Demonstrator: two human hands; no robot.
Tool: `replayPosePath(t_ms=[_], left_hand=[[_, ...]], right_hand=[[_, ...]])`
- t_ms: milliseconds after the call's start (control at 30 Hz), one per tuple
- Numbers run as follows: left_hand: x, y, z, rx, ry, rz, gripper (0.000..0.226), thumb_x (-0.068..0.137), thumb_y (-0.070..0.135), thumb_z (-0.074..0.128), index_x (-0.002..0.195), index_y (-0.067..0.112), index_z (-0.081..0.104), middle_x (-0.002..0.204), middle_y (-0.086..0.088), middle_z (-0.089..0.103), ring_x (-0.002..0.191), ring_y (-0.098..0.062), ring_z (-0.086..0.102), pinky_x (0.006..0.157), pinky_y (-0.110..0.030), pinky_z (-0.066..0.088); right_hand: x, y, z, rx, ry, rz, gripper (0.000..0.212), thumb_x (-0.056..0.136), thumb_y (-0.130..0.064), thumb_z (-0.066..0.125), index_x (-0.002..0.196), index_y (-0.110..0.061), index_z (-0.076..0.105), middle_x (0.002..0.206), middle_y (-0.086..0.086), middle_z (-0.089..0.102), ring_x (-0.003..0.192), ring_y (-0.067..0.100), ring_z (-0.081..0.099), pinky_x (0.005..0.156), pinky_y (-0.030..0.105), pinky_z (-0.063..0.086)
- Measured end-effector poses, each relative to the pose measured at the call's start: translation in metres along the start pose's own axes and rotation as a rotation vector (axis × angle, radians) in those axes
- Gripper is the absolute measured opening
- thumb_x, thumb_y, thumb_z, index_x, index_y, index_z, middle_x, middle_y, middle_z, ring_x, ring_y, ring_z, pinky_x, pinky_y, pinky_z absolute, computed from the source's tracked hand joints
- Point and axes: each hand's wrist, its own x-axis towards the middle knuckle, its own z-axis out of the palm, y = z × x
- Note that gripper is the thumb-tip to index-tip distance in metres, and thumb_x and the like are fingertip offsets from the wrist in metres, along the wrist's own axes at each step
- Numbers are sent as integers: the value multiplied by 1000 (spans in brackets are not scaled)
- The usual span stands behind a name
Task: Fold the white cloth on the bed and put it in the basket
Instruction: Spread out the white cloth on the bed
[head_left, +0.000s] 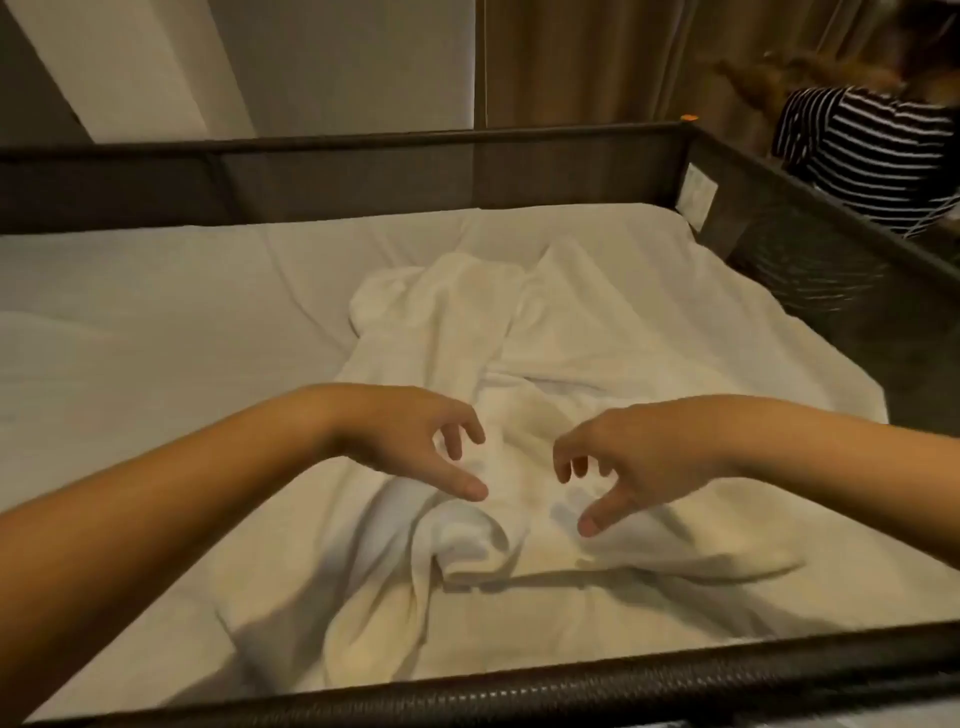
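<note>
A white cloth (467, 332) lies crumpled in long folds on the bed (130, 312), running from the middle toward the near edge. My left hand (415, 441) hovers just above the cloth's middle, fingers loosely curled, thumb pointing right, holding nothing. My right hand (634, 462) hovers opposite it a short way to the right, fingers also loosely curled and empty. Both hands face each other over a bunched ridge of the cloth. No basket is in view.
A dark mesh rail (363, 166) surrounds the bed on the far side, the right side and the near edge (571, 680). A person in a striped top (862, 150) bends beyond the right rail. Curtains and a wall stand behind.
</note>
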Motion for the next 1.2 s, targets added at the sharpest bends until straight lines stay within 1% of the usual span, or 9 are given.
replayPosePath(t_ms=[233,367,433,533,667,800,967,1067,1200], left_hand=[[15,-6,30,92,-84,34,64,70,66,86,118,34,57,111,12,66,96,-13,66,88,-37,59],[21,-11,43,214,-17,59,29,84,48,78,102,29,65,97,11,67,87,-15,66,80,-38,58],[21,-13,45,184,19,58,17,92,38,71,92,22,67,88,6,67,81,-18,65,74,-35,54],[19,-14,41,138,41,49,22,94,35,68,84,16,64,79,2,64,69,-17,57,65,-31,43],[14,-9,36,119,66,-18,32,94,37,70,71,24,53,68,8,52,60,-13,45,61,-27,36],[8,-1,35,105,72,-72,28,95,39,71,75,25,57,71,9,55,63,-13,49,62,-28,39],[-8,0,24,70,149,-112,14,101,39,66,96,26,63,89,13,63,78,-9,58,68,-26,43],[-22,-7,1,-69,291,-124,6,104,36,62,101,30,61,100,14,65,87,-5,63,73,-24,48],[-48,-17,-42,-214,612,-100,7,106,33,59,105,29,64,105,9,69,91,-8,66,72,-25,51]], right_hand=[[14,2,39,-176,-136,41,61,77,-68,80,116,-32,51,113,-8,60,96,18,59,78,37,50],[17,9,47,-204,-100,60,13,93,-38,66,91,-28,57,90,-11,57,82,17,56,79,42,54],[15,15,44,-189,-50,80,11,94,-27,56,85,-23,59,84,-8,58,78,21,56,76,42,53],[10,26,36,-143,-1,94,14,99,-30,53,95,-20,63,95,-4,64,81,24,60,65,37,43],[0,39,27,-89,72,84,11,102,-36,55,96,-28,59,88,-12,56,78,15,58,65,33,43],[-4,44,27,-80,107,54,12,103,-35,58,99,-24,61,85,-12,56,70,8,52,62,28,41],[-11,47,18,-27,133,45,10,107,-32,58,105,-23,60,93,-11,59,78,12,55,72,29,47],[-15,55,2,96,268,62,4,108,-27,56,105,-28,58,103,-4,64,88,19,61,75,29,50],[-28,55,-31,479,471,84,11,111,-29,52,116,-29,62,108,-6,67,90,16,64,72,22,50]])
